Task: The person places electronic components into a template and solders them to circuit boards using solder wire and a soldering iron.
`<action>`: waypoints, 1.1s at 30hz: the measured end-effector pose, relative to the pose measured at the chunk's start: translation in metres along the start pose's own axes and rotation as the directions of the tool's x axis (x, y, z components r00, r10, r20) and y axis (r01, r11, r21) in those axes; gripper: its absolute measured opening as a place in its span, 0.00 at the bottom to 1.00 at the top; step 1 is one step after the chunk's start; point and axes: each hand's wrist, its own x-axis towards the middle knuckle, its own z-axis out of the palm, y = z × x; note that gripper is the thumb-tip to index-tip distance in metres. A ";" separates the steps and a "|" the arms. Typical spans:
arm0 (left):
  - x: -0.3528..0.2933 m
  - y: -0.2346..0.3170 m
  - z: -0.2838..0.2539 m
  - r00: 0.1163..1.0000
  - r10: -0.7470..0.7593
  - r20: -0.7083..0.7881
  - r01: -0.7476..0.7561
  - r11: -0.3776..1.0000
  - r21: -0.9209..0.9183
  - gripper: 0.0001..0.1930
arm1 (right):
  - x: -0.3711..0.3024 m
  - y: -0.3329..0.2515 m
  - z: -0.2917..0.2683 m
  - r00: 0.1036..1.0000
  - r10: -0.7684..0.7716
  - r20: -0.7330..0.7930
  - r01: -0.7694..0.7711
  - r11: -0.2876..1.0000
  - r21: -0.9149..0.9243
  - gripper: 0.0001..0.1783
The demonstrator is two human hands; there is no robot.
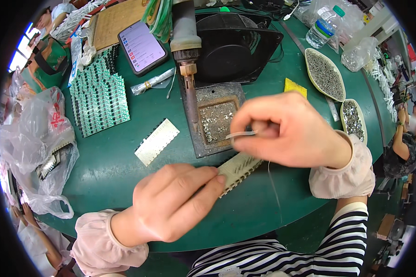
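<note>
The worker's left hand pinched the left end of a cream board strip, which extended from that grip toward the right hand, itself pinching a slender pale strand.

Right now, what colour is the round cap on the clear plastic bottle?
The round cap is green, best seen in the head view.

Circuit strip matt; metallic grit rough; bag glossy crinkled plastic; tabletop smooth; cuffs cloth.
</note>
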 end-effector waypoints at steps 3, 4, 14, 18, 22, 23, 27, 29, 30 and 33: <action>0.001 0.002 -0.003 0.995 0.102 0.001 -0.102 0.988 0.117 0.14 | -0.005 -0.002 0.007 0.996 -0.042 0.077 0.029 0.985 0.169 0.06; 0.001 0.002 -0.003 0.990 0.138 -0.011 -0.136 0.981 0.137 0.14 | -0.007 -0.002 0.007 0.989 -0.051 0.142 0.025 0.984 0.177 0.06; 0.002 0.001 -0.002 0.990 0.140 -0.023 -0.139 0.989 0.059 0.13 | -0.006 -0.001 0.008 0.978 -0.051 0.203 0.007 0.977 0.212 0.06; 0.000 0.000 0.000 0.987 0.158 -0.027 -0.157 0.987 0.028 0.13 | -0.005 0.000 0.007 0.970 -0.061 0.236 0.014 0.980 0.197 0.06; 0.003 0.001 0.000 0.985 0.170 -0.037 -0.170 0.985 0.008 0.10 | -0.006 0.001 0.008 0.967 -0.128 0.219 0.089 0.980 0.176 0.07; 0.002 0.000 0.001 0.985 0.169 -0.035 -0.168 0.986 0.010 0.10 | -0.005 0.002 0.008 0.964 -0.148 0.220 0.111 0.979 0.169 0.07; 0.000 -0.002 0.002 0.987 0.153 -0.053 -0.153 0.988 0.005 0.09 | -0.002 -0.004 -0.001 0.969 -0.052 0.243 0.020 0.991 0.131 0.09; -0.001 -0.003 0.002 0.988 0.142 -0.053 -0.142 0.990 0.007 0.09 | -0.002 -0.002 -0.002 0.979 -0.101 0.176 0.094 0.995 0.043 0.11; -0.003 -0.003 0.002 0.993 0.115 -0.039 -0.116 0.993 -0.022 0.10 | -0.002 -0.002 -0.001 0.979 -0.102 0.177 0.095 0.994 0.044 0.11; -0.001 -0.001 -0.002 0.997 -0.075 -0.005 0.073 0.988 -0.136 0.11 | -0.006 -0.003 0.003 0.991 -0.126 0.036 0.118 0.979 0.165 0.08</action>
